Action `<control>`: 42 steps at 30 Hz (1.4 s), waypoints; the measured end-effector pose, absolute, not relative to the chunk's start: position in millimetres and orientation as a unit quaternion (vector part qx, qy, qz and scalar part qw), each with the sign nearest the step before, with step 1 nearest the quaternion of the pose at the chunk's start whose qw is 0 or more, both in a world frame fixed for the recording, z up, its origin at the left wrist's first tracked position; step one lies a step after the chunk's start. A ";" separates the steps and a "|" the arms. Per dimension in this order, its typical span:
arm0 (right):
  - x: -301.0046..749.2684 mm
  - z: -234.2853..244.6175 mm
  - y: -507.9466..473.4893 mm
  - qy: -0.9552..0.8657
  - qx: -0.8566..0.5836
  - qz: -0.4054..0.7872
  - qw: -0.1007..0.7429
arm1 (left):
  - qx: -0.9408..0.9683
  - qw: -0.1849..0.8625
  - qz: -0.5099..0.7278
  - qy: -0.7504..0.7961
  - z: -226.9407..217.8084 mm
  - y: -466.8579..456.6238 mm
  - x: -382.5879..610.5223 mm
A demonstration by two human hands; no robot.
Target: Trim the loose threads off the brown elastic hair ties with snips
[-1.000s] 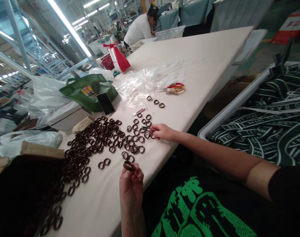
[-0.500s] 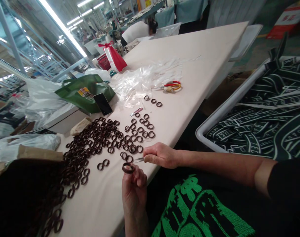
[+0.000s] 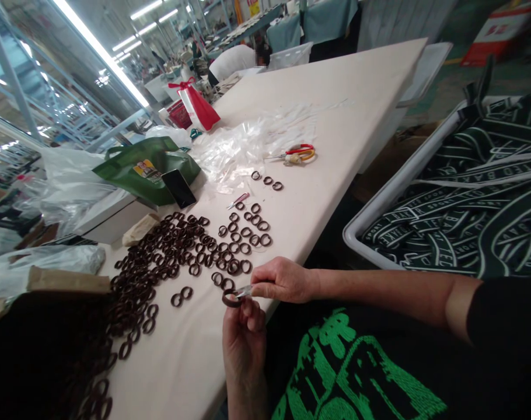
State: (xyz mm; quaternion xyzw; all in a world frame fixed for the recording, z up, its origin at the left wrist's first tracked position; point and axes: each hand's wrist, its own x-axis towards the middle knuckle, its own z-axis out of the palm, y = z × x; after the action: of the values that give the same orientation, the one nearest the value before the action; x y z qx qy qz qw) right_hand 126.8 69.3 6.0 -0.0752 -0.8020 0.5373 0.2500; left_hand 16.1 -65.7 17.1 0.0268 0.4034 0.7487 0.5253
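Note:
Between the thumb and fingers of my left hand (image 3: 244, 335) is a dark brown ring-shaped loop (image 3: 227, 300), held up near the table's front edge. My right hand (image 3: 283, 280) is closed around small metal thread snips (image 3: 244, 290); their handle is hidden in the fist. The tips of the blades meet the loop's near side, though I cannot tell whether they close on anything. Just beyond my hands, several similar loops (image 3: 245, 248) lie scattered, and a dense heap of brown loops (image 3: 160, 251) spreads to the left.
Red-and-yellow-handled scissors (image 3: 303, 153), a second pair of snips (image 3: 238, 201) and clear plastic (image 3: 230, 151) lie on the pale table (image 3: 357, 81). A phone (image 3: 178, 188) leans on a green bag (image 3: 149, 166). At right stands a white bin (image 3: 368, 254) of dark lettered straps (image 3: 449, 233).
The snips' blades have come to the loop; before, they were slightly apart from it. My left hand has shifted a little right, and the whole view has moved slightly.

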 end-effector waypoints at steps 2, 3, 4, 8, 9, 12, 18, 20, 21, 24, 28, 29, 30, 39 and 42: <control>128.1 4.2 71.1 -0.807 -0.076 0.529 0.252 | 0.024 0.530 0.748 0.398 16.5 -66.1 15.9; 129.2 2.9 72.2 -0.809 -0.077 0.525 0.251 | 0.025 0.533 0.748 0.394 16.7 -66.4 15.7; 130.6 1.5 73.4 -0.810 -0.079 0.523 0.252 | 0.026 0.537 0.748 0.389 17.2 -66.6 15.5; 136.0 -3.3 76.7 -0.806 -0.089 0.530 0.248 | 0.022 0.546 0.748 0.377 19.2 -66.2 15.6; 136.9 -3.7 76.9 -0.805 -0.088 0.532 0.247 | 0.017 0.546 0.748 0.378 19.0 -65.7 16.2; 137.8 -2.7 75.9 -0.804 -0.084 0.537 0.242 | -0.002 0.537 0.748 0.390 16.9 -63.5 18.9; 135.3 -0.1 72.9 -0.811 -0.078 0.529 0.239 | -0.022 0.526 0.740 0.419 16.3 -60.3 24.3; 134.9 -0.3 72.8 -0.814 -0.077 0.523 0.242 | -0.025 0.524 0.739 0.423 17.9 -60.1 25.3; 134.9 -0.5 72.9 -0.816 -0.076 0.519 0.243 | -0.028 0.523 0.740 0.423 18.7 -60.1 25.7; 135.8 -1.6 73.8 -0.822 -0.076 0.504 0.253 | -0.041 0.522 0.740 0.423 20.1 -60.0 26.5; 137.5 -4.5 74.4 -0.831 -0.071 0.479 0.273 | -0.052 0.531 0.739 0.412 19.1 -59.7 26.6; 137.7 -5.4 74.2 -0.834 -0.070 0.472 0.276 | -0.055 0.535 0.739 0.406 18.7 -59.7 26.7; 137.9 -6.2 73.8 -0.837 -0.070 0.465 0.279 | -0.058 0.538 0.740 0.400 18.4 -59.7 26.8; 139.8 -11.7 76.5 -0.804 -0.122 0.500 0.299 | -0.063 0.568 0.740 0.354 21.1 -58.7 26.6; 140.7 -11.6 79.7 -0.817 -0.114 0.488 0.286 | -0.059 0.563 0.738 0.368 21.1 -57.2 27.9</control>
State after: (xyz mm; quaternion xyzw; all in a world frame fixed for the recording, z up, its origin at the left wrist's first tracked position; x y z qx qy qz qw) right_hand 140.7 79.7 -11.6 -0.1145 -0.8168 0.4878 0.2861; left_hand 27.9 -57.2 21.1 -0.0591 0.3676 0.7378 0.5630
